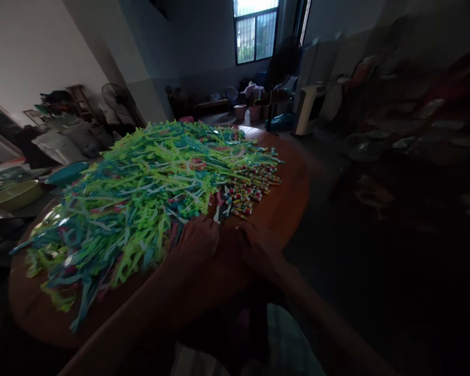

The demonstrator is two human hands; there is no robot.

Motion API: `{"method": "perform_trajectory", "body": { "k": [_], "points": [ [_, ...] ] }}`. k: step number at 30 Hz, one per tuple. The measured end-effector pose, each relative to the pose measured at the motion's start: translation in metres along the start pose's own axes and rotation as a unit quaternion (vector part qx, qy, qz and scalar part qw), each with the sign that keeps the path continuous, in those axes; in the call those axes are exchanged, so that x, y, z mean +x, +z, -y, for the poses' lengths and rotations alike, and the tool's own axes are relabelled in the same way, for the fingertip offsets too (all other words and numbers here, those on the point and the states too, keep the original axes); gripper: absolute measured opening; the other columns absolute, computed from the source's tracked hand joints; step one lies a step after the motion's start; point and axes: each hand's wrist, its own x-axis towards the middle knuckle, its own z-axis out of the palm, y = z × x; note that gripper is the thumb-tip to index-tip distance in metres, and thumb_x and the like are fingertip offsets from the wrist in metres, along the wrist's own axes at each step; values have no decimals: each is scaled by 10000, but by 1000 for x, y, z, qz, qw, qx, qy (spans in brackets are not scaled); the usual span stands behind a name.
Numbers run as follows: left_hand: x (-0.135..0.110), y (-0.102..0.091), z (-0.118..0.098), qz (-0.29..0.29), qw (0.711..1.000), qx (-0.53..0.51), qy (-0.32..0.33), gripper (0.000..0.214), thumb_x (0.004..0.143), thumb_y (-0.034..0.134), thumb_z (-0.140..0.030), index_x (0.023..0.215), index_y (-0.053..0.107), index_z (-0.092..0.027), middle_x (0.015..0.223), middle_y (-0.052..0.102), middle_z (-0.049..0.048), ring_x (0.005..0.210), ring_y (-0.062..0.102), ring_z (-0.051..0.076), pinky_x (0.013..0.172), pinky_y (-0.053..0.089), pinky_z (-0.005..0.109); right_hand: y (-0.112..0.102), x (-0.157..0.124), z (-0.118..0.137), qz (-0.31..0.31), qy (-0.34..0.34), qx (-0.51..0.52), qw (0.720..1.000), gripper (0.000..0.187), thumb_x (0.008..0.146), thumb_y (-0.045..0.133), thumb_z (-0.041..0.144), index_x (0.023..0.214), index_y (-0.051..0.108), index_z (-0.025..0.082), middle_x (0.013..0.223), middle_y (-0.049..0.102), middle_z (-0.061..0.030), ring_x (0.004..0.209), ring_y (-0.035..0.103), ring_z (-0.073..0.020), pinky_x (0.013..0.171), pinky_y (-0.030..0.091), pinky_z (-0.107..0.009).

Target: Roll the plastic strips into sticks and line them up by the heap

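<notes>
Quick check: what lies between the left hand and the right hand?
In the head view, brown tabletop shows between the left hand and the right hand; it is too dim there to rule out small things.

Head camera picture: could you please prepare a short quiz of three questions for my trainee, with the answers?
1. True or false: the heap of green and blue strips lies on the floor.
2. Which hand is nearer to this heap?
3. Fill in: the patterned stick ends show at the heap's ____ side in the picture.

Key: 1. False, it lies on the table. 2. The left hand. 3. Right.
</notes>
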Motion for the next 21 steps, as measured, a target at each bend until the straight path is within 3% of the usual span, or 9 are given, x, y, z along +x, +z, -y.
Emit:
{"method": "perform_trajectory", "body": {
  "k": [6, 10, 15, 18, 21],
  "points": [
    [-66, -36, -4, 48, 996, 39, 66, 261, 944, 411, -95, 922, 664, -157, 867, 651, 94, 851, 592, 231, 734, 456, 344, 0, 1, -3, -23, -41, 79, 996, 268, 1039, 421, 239, 1043, 676, 157, 983, 666, -120, 852, 609, -243, 742, 459, -376],
    [-93, -50, -2, 31, 998, 50, 36, 240, 955, 432, -123, 938, 667, -167, 810, 620, 75, 812, 578, 236, 698, 438, 354, 0, 4, -1, -26, -58, 133, 989, 243, 1028, 449, 244, 1000, 682, 181, 959, 667, -108, 839, 608, -233, 748, 477, -372],
    [-65, -47, -14, 28, 999, 0, -22, 245, 1008, 470, -236, 1170, 646, -188, 1142, 668, 105, 1064, 588, 269, 908, 472, 423, 0, 4, -2, -47, -58, 187, 979, 203, 1009, 487, 232, 999, 680, 170, 952, 690, -108, 857, 632, -230, 802, 492, -375],
    [-35, -38, -22, 77, 996, -7, -34, 242, 992, 517, -251, 1182, 653, -189, 1116, 672, 101, 1056, 596, 275, 908, 474, 419, -5, 4, -5, -55, -37, 245, 967, 194, 996, 523, 266, 1010, 693, 173, 967, 719, -96, 878, 653, -227, 817, 494, -364],
    [-14, -23, -22, 129, 991, 28, -28, 203, 974, 525, -219, 1097, 679, -170, 1067, 677, 106, 1011, 613, 282, 862, 483, 408, -13, 6, -8, -40, 30, 334, 941, 211, 955, 603, 345, 1022, 723, 185, 974, 734, -71, 896, 658, -222, 803, 487, -343]
  ]
}}
